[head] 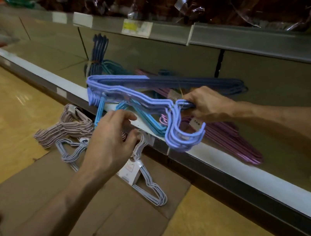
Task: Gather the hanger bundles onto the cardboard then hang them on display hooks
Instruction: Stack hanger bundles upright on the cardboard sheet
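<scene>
Fingers (128, 118) of the left hand (109, 143) are loosely spread and hold nothing, reaching toward the near shoulder of the periwinkle-blue plastic-coated wire hanger bundle (126, 94). Just beyond, to the right, the right hand (207, 105) pinches that bundle at its neck, the hooks curling down below the knuckles. The bundle's long axis runs left and slightly upward from the right hand, hanging over the white lip of the bottom shelf (213, 155). Below the left hand lies the flattened brown cardboard (109, 217), already bearing pale lilac wire hanger bundles (151, 189). I judge the left hand the better placed to steady the free end. Farther back, magenta hanger bundles (233, 140) lie on the shelf.
</scene>
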